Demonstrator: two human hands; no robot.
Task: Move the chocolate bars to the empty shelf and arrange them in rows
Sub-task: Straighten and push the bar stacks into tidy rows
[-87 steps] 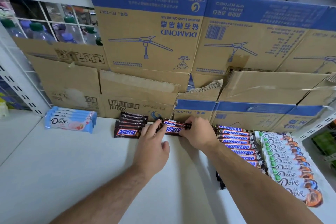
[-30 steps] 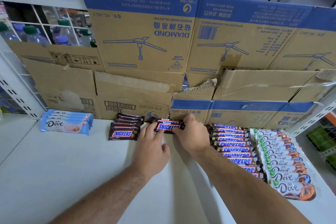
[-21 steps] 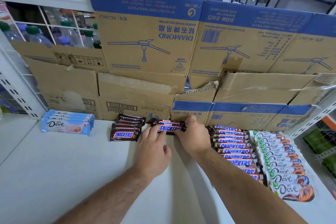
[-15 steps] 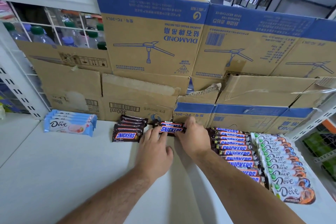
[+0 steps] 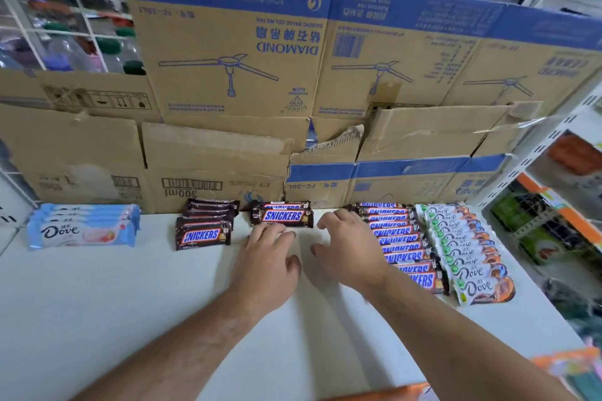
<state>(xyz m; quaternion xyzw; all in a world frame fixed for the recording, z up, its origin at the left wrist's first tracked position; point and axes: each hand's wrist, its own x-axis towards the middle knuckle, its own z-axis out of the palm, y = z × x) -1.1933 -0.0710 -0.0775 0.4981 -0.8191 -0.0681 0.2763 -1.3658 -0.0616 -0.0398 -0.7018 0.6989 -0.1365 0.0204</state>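
- Snickers stack (image 5: 282, 215) lies on the white shelf (image 5: 97, 303) against the cardboard boxes (image 5: 208, 169), between a short Snickers row (image 5: 203, 231) and a long Snickers row (image 5: 400, 241).
- Left hand (image 5: 267, 267) and right hand (image 5: 345, 251) are just in front of it, fingers loose, holding nothing.
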